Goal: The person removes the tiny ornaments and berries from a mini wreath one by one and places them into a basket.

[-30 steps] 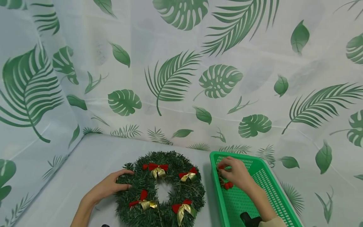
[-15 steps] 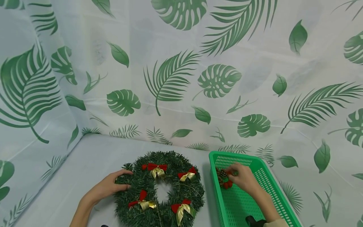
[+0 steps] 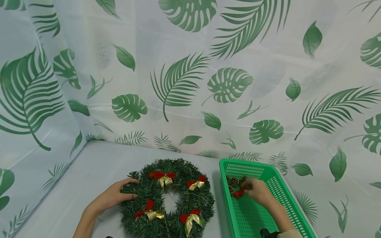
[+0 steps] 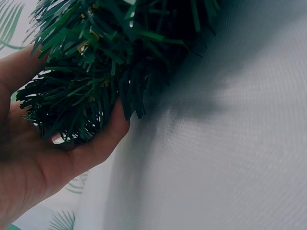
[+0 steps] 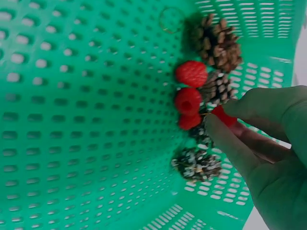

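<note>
A round green artificial wreath (image 3: pixel 194 200) with several red-and-gold bows lies on the table in the head view. My left hand (image 3: pixel 114 195) grips its left edge, thumb and fingers curved around the tinsel branches. Over in the green basket (image 3: pixel 224 205), my right hand (image 3: pixel 262 191) pinches a red berry (image 5: pixel 224 115) between thumb and finger. Beside those fingertips lie more red berries, one with a bumpy raspberry-like surface (image 5: pixel 191 73). Several pine cones surround them, including a brown pine cone (image 5: pixel 217 43) and a white-tipped pine cone (image 5: pixel 196 164).
The basket stands right of the wreath, its raised perforated walls around the right hand. A thin ring (image 5: pixel 171 20) shows on the basket floor. Behind the white table (image 3: pixel 104 162) hangs a leaf-print sheet (image 3: pixel 190 82), which also lines the left side.
My right hand has shifted right and slightly nearer inside the basket, uncovering pine cones near its far left corner. The left hand and wreath stay in place.
</note>
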Demonstrator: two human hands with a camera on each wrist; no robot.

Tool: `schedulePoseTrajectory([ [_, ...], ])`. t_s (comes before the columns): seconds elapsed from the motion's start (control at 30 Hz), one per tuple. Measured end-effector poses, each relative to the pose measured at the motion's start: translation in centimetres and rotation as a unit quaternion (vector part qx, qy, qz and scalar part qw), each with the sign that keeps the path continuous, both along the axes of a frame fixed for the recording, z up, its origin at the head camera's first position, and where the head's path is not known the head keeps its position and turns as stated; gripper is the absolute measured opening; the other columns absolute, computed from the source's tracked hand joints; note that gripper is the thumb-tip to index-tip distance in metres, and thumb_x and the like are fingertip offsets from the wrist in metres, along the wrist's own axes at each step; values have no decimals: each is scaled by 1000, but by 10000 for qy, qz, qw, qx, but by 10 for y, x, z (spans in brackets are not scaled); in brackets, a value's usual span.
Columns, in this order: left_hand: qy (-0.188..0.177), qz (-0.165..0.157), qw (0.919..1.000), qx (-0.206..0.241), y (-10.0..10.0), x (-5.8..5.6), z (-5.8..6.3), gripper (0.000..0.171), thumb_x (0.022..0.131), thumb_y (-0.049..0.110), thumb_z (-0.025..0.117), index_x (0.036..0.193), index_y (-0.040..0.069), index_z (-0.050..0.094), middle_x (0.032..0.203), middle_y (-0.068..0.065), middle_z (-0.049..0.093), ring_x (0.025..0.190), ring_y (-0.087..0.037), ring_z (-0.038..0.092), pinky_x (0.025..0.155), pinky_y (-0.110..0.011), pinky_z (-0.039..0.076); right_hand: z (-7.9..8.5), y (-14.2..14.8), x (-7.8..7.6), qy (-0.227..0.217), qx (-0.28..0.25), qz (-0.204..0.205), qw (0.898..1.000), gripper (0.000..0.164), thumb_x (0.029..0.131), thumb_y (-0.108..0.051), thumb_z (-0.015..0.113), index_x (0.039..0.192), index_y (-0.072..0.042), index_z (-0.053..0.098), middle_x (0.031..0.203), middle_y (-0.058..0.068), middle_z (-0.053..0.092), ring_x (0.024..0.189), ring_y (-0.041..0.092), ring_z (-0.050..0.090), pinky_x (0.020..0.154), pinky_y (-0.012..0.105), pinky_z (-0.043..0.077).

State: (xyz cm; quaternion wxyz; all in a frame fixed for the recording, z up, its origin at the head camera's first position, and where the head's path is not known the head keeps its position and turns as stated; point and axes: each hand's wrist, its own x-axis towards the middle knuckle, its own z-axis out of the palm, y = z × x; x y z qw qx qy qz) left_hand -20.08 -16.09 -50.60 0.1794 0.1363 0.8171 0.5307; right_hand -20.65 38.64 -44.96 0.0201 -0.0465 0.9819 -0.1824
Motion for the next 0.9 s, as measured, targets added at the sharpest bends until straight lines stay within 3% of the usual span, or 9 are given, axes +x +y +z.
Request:
schedulePoseTrajectory([
  [0.2,41,-20,10000,-8,-1,1,1,58,95,33,75,145,10,56,156,-26,44,146,-58,30,105,-71,42,-10,6,-4,-233,52,-101,9997,12,86,2,77,98,0,78,86,6,72,77,20,66,63,37,56],
  [0.9,24,-27,10000,22,0,1,2,57,96,30,73,145,7,55,156,-28,43,145,-59,31,102,-71,44,-20,11,-4,32,145,-51,9999,4,86,3,76,87,2,72,79,7,68,70,20,63,59,36,55],
])
